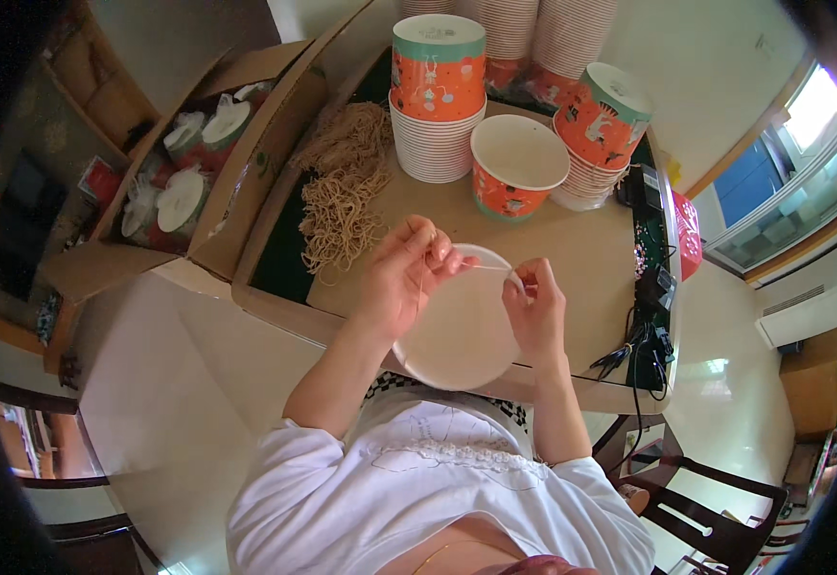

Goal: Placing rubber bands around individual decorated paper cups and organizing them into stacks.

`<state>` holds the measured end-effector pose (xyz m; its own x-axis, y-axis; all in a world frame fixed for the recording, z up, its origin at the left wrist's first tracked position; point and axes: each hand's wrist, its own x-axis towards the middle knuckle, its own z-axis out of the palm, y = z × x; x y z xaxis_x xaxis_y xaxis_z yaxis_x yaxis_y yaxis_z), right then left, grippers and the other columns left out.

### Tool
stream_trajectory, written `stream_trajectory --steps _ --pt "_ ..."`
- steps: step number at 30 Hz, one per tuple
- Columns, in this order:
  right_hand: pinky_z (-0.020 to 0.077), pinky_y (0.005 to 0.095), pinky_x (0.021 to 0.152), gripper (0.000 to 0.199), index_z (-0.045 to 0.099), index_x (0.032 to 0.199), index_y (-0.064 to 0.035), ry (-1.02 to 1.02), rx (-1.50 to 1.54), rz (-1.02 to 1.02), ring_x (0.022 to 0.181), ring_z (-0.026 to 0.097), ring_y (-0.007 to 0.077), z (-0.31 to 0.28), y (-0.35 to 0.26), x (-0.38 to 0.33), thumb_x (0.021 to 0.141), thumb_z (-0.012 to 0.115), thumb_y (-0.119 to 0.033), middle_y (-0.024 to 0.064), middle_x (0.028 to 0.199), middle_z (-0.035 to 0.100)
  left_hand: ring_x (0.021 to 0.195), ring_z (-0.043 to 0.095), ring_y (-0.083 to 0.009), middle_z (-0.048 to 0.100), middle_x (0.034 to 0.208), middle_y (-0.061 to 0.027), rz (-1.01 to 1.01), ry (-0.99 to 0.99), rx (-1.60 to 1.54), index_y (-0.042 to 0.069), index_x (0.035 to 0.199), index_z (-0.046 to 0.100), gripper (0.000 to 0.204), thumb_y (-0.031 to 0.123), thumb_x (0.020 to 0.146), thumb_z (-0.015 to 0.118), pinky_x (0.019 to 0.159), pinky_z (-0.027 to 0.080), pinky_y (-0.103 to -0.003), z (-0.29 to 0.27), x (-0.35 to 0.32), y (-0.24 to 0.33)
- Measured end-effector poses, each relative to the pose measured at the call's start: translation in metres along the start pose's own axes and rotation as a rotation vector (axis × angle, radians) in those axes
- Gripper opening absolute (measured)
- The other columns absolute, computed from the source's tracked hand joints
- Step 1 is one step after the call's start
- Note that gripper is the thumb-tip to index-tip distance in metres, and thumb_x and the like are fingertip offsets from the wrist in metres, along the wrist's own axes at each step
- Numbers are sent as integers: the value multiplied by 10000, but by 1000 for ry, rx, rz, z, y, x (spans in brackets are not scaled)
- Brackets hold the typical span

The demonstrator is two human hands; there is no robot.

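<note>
Cups in orange with white pictures and green rims stand at the far side of the worktop. One tall stack of orange cups is in the middle, and an open cup sits just right of it with its white inside showing. A tilted cup stack leans at the far right. More stacked cups stand behind them. Left of the stacks I see a pile of tan strings. Further left is an open cardboard box with round white lids and red packs inside. A red pack lies at the right edge, near black cables.

I see a round white lid in front of me, at the near edge. My left hand pinches its top left rim, fingers closed on it. My right hand pinches the top right rim. A thin string runs between the two grips, across the top of the lid.
</note>
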<state>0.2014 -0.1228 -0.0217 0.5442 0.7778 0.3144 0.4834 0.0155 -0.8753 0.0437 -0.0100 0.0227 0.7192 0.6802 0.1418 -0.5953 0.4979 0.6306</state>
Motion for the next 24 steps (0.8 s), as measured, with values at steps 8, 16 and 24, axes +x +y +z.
stream_trajectory --steps 8,16,24 --pt "491 333 666 150 567 967 -23 -33 -114 -132 714 593 276 0 -11 6 822 586 10 134 851 577 591 400 -74 415 684 31 -263 -48 -139 97 959 540 80 173 971 518 551 428 -227 -15 12 0" --pt "494 352 635 126 587 946 -31 9 -63 -93 723 608 287 1 -11 11 824 614 -21 130 847 578 766 608 -109 621 890 -69 -282 19 134 78 936 504 133 197 989 476 577 430 -226 9 9 3" --pt "486 378 627 67 587 906 -35 73 -335 -247 703 593 314 -50 -18 34 856 587 -80 146 831 559 764 574 -65 628 955 -31 -481 -197 644 77 1047 490 122 149 958 530 624 456 -221 14 -12 49"
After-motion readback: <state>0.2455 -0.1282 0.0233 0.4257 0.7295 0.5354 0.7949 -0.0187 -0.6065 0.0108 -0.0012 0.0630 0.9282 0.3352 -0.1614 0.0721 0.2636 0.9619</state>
